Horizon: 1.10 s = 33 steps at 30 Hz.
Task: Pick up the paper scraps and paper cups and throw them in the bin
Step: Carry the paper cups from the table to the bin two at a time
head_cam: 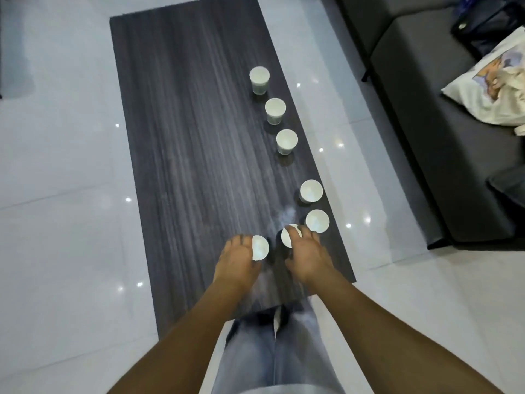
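Sofa [426,115], dark, fills the right of the frame, with a printed plastic bag [494,83] lying on its seat at upper right. No bin in view, so the drop-off is somewhere off frame.

Bench [181,143]: long dark wood-grain top running from upper centre down to lower centre, on pale glossy floor tiles [56,194].

Paper cups: seven, all upright, strung along the bench's right edge. Far three [259,78] [275,109] [286,140] are evenly spaced at centre right. After a gap come two more [311,191] [317,220]. The last two sit at the near end under the hands. No paper scraps that I can make out.

Left hand [237,260], lower centre: fingers curl over the rim of the nearest cup [260,247], so the grip looks closed on it from above.
Right hand [305,257]: fingertips [292,231] draped over the rim of the cup beside it [287,237], same top grip.

Likely logic: take one cup per hand, starting at the near end. Rim grip from above suits empty, light cups; squeezing may crush them.
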Motion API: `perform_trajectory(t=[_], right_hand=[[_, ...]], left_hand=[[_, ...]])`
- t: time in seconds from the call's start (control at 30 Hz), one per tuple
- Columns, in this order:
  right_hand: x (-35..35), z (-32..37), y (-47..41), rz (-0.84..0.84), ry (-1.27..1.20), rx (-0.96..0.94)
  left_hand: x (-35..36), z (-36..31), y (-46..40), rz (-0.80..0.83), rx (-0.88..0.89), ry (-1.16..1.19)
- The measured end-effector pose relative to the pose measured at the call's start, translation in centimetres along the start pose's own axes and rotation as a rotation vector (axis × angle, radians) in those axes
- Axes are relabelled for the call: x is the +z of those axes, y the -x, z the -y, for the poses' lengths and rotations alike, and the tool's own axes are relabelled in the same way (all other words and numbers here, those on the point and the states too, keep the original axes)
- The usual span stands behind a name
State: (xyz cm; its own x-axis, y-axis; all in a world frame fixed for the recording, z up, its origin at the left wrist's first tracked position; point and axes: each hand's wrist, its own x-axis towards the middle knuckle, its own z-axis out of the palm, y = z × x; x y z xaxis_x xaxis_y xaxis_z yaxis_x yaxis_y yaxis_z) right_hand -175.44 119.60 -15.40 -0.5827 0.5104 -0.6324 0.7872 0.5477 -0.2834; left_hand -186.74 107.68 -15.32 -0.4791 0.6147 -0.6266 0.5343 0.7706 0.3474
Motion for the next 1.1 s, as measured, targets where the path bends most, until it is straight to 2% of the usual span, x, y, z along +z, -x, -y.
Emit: perform_trajectory(t=[0.23, 0.53, 0.8, 1.1], right_hand=[[4.5, -1.8, -7.6, 0.003, 0.064, -0.053], [8.0, -3.7, -10.3, -0.021, 0.122, -0.032], [9.2, -3.6, -10.5, 0.027, 0.109, -0.046], [6.1, 0.0, -6.6, 0.049, 0.141, -0.139]], left_hand=[[6.4, 1.3, -6.9, 0.003, -0.028, 0.007], [10.9, 2.3, -8.9, 0.021, 0.003, -0.114], [11.8, 3.4, -9.1, -0.01, 0.032, -0.11], [8.1, 4.4, -3.7, -0.055, -0.081, -0.044]])
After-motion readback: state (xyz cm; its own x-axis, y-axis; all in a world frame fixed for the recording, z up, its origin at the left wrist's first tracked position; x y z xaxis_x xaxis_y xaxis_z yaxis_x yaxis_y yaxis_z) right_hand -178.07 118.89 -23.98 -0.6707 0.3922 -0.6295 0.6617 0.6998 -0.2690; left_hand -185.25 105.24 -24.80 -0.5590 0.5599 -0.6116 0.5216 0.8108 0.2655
